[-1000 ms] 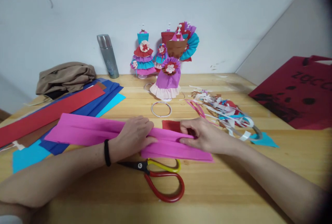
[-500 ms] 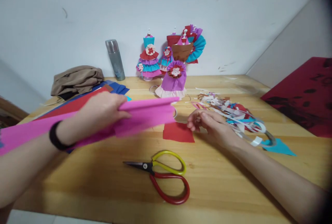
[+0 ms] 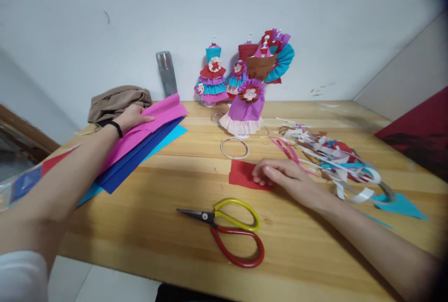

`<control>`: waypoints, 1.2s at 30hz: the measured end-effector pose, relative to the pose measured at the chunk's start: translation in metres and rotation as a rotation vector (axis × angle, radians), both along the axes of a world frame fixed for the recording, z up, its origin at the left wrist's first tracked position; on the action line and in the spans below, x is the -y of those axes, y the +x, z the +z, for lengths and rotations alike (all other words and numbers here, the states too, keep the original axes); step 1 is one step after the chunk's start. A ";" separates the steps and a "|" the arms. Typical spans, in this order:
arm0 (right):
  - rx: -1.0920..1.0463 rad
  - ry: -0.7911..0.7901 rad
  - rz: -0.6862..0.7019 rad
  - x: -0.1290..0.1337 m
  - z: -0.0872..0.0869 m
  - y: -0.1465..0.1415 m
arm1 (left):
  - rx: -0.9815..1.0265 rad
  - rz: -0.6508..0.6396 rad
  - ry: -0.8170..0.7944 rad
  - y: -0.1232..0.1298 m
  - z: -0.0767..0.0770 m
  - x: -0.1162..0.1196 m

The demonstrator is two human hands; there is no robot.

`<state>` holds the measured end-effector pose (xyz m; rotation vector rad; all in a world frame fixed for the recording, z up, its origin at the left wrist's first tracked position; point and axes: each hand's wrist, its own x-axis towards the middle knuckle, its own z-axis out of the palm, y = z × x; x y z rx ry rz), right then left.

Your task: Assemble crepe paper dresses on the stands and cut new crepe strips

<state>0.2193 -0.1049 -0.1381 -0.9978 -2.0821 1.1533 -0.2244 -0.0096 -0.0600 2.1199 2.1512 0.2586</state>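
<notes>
My left hand (image 3: 133, 117) grips the pink paper (image 3: 159, 114) at the left back, above dark blue paper (image 3: 140, 152) and light blue paper (image 3: 171, 139). Its fingers wrap over the pink sheet. On the table, my right hand (image 3: 280, 174) rests with curled fingers at the right edge of a red paper piece (image 3: 241, 174); whether it pinches the paper is hidden. Scissors (image 3: 205, 216) with one yellow and one red handle lie in front of the red piece. A thin white ring (image 3: 234, 148) is just behind it.
Paper-dressed figures (image 3: 245, 106) stand near the wall, beside a grey flask (image 3: 167, 74). Brown cloth (image 3: 119, 101) lies at the left back. Paper scraps (image 3: 322, 152) and a blue piece (image 3: 401, 205) are on the right of the wooden table (image 3: 157, 246).
My left hand has moved back and left with the pink paper, bringing it over the blue sheets. The white ring is now uncovered. My right hand stays near the red piece.
</notes>
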 end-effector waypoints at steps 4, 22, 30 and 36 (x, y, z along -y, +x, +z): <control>0.056 0.055 0.018 0.000 0.000 0.001 | -0.117 0.062 -0.018 0.013 -0.030 0.003; 0.088 0.070 0.048 0.001 0.001 -0.001 | -0.409 0.196 -0.017 -0.012 -0.016 0.023; 0.083 0.079 0.057 0.001 0.001 -0.002 | -0.524 0.111 0.068 0.032 -0.034 0.039; 0.083 0.083 0.069 0.002 0.001 -0.002 | -0.499 0.032 -0.037 0.032 -0.042 0.048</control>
